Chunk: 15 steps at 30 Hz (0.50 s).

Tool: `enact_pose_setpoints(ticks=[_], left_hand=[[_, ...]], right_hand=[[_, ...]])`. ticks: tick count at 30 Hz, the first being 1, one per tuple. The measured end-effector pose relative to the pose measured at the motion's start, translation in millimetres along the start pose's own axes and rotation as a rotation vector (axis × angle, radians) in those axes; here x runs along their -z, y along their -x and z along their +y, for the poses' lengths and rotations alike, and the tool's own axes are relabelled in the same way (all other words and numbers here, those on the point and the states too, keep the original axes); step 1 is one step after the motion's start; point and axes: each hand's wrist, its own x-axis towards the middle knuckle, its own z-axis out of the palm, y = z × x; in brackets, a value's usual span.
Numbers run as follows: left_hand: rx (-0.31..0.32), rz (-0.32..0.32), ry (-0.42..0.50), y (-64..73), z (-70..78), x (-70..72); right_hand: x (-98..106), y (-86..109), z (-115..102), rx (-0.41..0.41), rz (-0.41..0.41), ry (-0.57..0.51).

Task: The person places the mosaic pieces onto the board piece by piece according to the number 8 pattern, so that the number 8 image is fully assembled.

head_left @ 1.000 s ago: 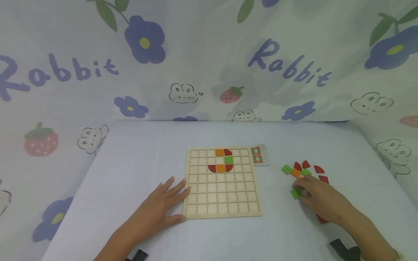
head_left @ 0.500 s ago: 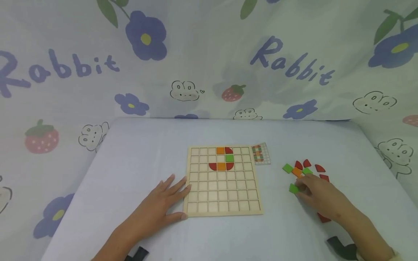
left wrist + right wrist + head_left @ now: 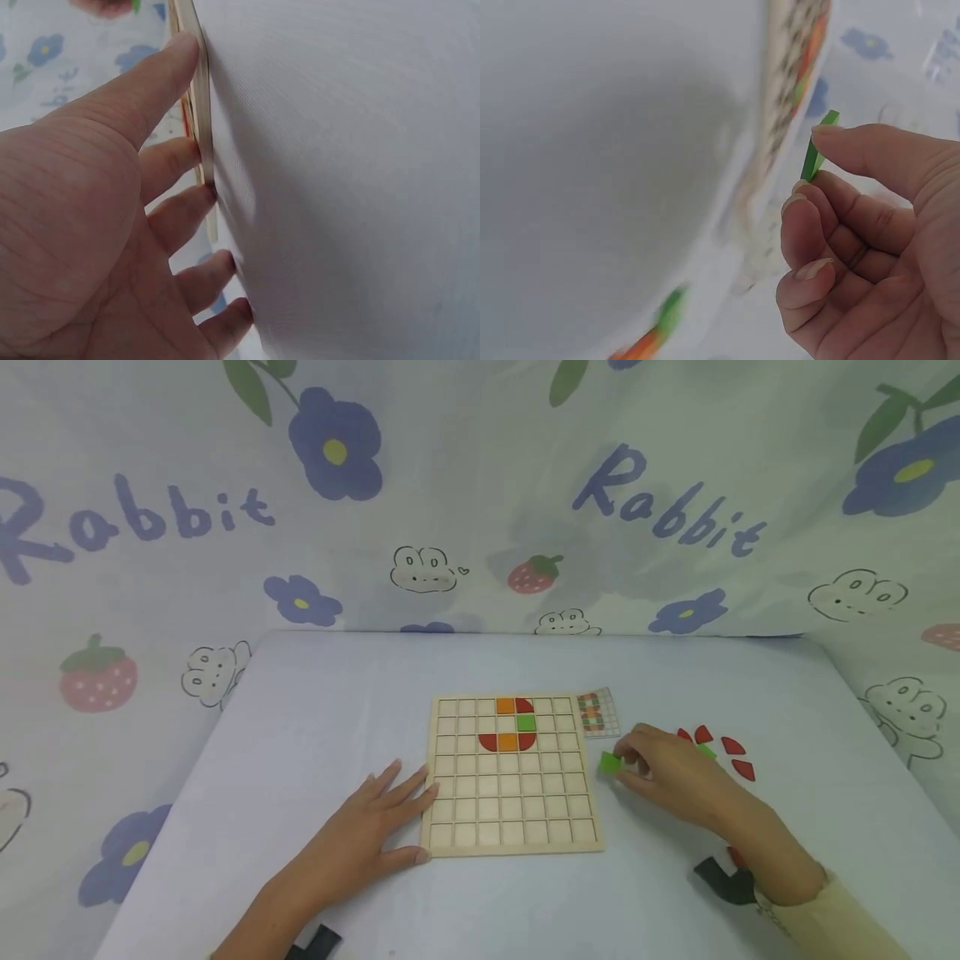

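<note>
Between thumb and fingertips, my right hand pinches a green square tile, just off the right edge of a wooden grid board. The right wrist view shows that green tile edge-on, with the other fingers curled beneath. My left hand lies spread at the board's left side, its thumb and fingertips touching the frame. Near the board's top sit orange tiles, red rounded tiles and a green tile in the cells.
A small pattern card lies against the board's upper right corner. Loose red tiles and a green tile are scattered at the right, partly hidden by my right hand. Black straps show near both wrists.
My right hand has lifted the green tile away from the loose pile and carried it left, up to the board's right edge. My left hand stays in place.
</note>
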Motion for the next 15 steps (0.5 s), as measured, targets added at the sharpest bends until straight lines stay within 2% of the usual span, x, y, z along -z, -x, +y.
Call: enact_pose_setpoints(ticks=[8, 15], left_hand=[[0.005, 0.008, 0.025, 1.2, 0.1, -0.9], [-0.016, 0.022, 0.01, 2.8, -0.4, 2.2]], right_hand=[[-0.6, -61.9, -48.2, 0.116, -0.046, 0.039], [-6.8, -99.6, -73.3, 0.206, -0.075, -0.004]])
